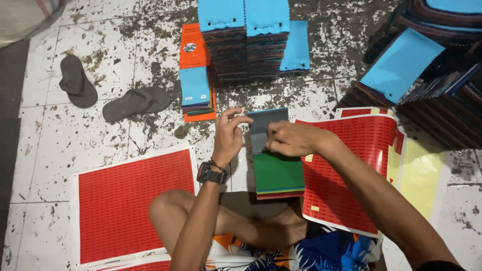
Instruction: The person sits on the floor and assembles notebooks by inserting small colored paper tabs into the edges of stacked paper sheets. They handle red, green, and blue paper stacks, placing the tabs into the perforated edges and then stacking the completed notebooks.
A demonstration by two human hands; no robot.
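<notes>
A small stack of fabric swatches [277,173] lies on the floor in front of my knee, green on top, with a dark grey swatch [266,122] at its far end. My left hand [228,135] pinches the grey swatch's left edge between thumb and forefinger. My right hand [291,139] presses its fingertips onto the grey swatch from the right. A black watch sits on my left wrist.
Red sticker sheets lie at the left [133,203] and the right [351,170]. Tall swatch stacks topped in blue stand at the far centre [246,40] and right [427,70]. An orange swatch booklet [197,75] and two dark sandals [78,80] rest on the stained tiles.
</notes>
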